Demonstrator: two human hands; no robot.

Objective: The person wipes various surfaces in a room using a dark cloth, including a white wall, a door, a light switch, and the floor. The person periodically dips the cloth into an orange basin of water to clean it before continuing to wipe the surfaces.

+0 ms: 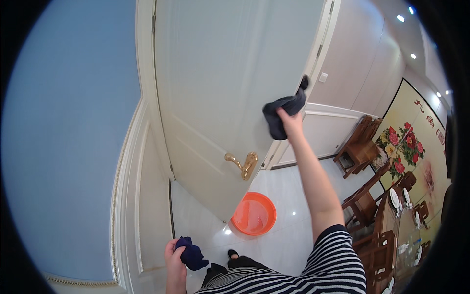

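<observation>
A dark grey cloth point(281, 110) is gripped in my right hand point(293, 124), which reaches up to the free edge of a white panelled door point(235, 73). Part of the cloth laps over that edge. My left hand point(175, 255) is low by the wall and holds a bunched navy cloth point(191, 254). Below my right hand, a gold lever handle point(244, 165) is fixed to the door. An orange plastic basin point(271, 215) with liquid in it stands on the floor, partly hidden behind the door's bottom corner.
On the left, a blue wall point(66, 147) meets white moulded panelling point(152, 220). Wooden chairs point(358, 150) and a dining table point(383, 217) set with plates point(394, 198) stand at the right. Behind them is a floral wall panel point(400, 143). The tiled floor point(282, 250) is glossy.
</observation>
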